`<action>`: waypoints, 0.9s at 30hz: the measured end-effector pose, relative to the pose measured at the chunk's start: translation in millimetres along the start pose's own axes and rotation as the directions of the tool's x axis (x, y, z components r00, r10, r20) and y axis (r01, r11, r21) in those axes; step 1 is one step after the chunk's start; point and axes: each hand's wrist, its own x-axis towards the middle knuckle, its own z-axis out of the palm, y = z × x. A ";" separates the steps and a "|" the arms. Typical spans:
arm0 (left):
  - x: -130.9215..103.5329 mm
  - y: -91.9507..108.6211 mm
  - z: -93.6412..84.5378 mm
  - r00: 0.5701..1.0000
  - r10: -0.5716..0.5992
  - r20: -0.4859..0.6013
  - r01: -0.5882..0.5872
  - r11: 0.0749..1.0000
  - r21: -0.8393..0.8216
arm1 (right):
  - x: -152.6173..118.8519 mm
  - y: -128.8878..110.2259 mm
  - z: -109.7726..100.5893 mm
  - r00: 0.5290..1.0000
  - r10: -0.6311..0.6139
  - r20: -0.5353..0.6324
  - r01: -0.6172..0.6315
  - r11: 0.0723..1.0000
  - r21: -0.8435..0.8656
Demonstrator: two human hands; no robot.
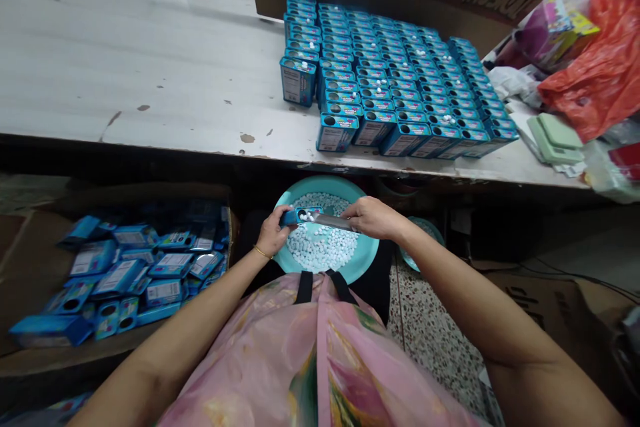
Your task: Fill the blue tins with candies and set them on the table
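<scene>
My left hand point(273, 232) is closed round a small blue box point(289, 217), held over the near-left part of a turquoise basin point(367, 257). White pellets point(320, 255) that look like small candies cover much of the basin's bottom. In my right hand point(373, 215) is a flat metal scoop point(333, 221), its tip at the round hole of the box. A few white pellets lie at that hole and on the scoop's tip. The basin rests on my lap.
Rows of blue boxes point(390, 90) stand on the white table point(150, 80), some with pellets on top. Left of me, a cardboard carton point(30, 260) holds many more boxes. A green scale point(555, 137) and orange plastic bag point(600, 73) are at the right.
</scene>
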 end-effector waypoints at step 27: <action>156.5 52.7 -100.7 0.969 0.136 -0.205 -0.196 0.930 -0.310 | 44.3 44.9 210.5 0.944 0.294 -0.151 -0.258 0.941 0.221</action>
